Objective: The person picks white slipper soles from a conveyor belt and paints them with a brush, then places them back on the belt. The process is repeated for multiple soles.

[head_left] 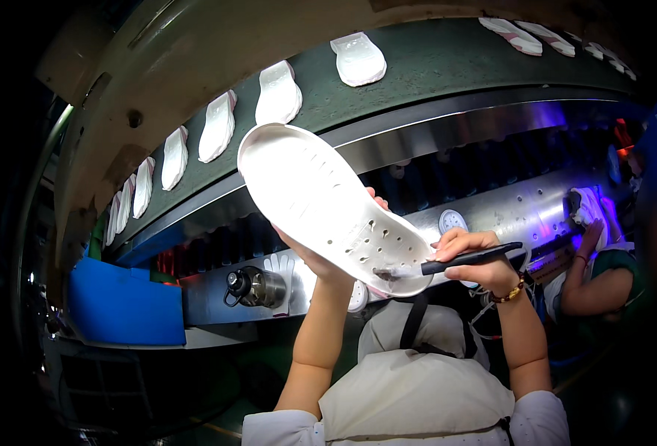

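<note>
A large white shoe sole (299, 178) is held up in front of me, tilted, its hollow inner face toward me. Slits mark one end, and several holes dot the end nearer my right hand. My left hand (315, 256) supports it from below, closed around it, with fingertips showing past the far edge. In my right hand (484, 260) is a brush (471, 258) with a black handle, gripped between thumb and fingers. The brush's bristles touch the sole's inner face close to its lower right rim.
Several white soles (218, 126) lie along a green conveyor belt (432, 63) beyond a metal rail. On the metal shelf, left of me, are a bottle (258, 288) and a white glove (279, 281). A blue box (124, 301) stands farther left. Another person's arm (600, 286) is at right.
</note>
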The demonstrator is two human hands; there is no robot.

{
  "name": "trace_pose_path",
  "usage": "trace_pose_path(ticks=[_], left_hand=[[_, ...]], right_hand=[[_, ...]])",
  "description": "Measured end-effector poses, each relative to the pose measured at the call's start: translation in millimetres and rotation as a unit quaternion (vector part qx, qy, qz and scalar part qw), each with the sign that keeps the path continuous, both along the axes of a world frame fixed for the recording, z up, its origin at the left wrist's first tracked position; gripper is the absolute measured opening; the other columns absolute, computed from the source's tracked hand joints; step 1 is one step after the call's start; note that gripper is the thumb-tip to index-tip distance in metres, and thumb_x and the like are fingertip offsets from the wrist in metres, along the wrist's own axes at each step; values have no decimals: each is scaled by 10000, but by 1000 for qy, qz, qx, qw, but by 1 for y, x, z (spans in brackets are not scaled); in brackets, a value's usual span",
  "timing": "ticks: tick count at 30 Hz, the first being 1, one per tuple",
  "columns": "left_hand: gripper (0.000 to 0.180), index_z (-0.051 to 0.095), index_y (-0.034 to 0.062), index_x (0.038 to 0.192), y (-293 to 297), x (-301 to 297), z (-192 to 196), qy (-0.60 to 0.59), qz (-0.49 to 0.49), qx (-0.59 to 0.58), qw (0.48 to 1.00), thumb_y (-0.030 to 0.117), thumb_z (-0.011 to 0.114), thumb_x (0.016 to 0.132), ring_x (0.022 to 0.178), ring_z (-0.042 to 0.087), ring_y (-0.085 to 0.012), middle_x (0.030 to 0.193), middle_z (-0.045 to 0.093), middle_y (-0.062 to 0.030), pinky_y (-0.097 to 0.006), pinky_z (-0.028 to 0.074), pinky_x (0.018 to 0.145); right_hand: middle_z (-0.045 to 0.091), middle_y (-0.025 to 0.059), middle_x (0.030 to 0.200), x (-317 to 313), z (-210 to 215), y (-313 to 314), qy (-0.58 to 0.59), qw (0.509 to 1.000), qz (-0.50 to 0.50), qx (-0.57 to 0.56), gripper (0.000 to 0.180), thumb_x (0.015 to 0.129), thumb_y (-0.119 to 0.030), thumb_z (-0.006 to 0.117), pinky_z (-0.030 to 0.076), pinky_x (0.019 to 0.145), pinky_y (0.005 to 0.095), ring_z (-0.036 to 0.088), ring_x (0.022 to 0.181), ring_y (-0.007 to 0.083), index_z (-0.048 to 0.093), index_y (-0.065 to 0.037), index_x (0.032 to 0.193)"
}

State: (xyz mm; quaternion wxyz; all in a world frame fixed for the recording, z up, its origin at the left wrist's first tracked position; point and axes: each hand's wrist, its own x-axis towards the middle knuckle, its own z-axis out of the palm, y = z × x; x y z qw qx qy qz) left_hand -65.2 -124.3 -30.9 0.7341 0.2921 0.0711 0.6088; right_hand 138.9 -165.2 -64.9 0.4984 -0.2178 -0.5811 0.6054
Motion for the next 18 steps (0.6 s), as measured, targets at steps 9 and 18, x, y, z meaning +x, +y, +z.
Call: trace_pose_path(ticks=[9,18], left_hand=[[886,184,108,1296,-14,14,-36,-64,-104,-5,993,682,423,664,1084,393,-368,1245,312,-200,-541,367,853],[868,226,68,1278,-8,3,-37,-68,-151,-40,985,653,446,675,1068,408,-360,1241,323,-183,-533,380,842]], right_hand=[[600,79,847,-30,17,-17,-22,997,-72,-28,207,662,17,639,424,722,229,538,773,125,605,-20,863],[622,93,834,-16,21,-2,-30,995,42,88,177,673,-22,650,440,653,228,567,707,131,617,-23,847]])
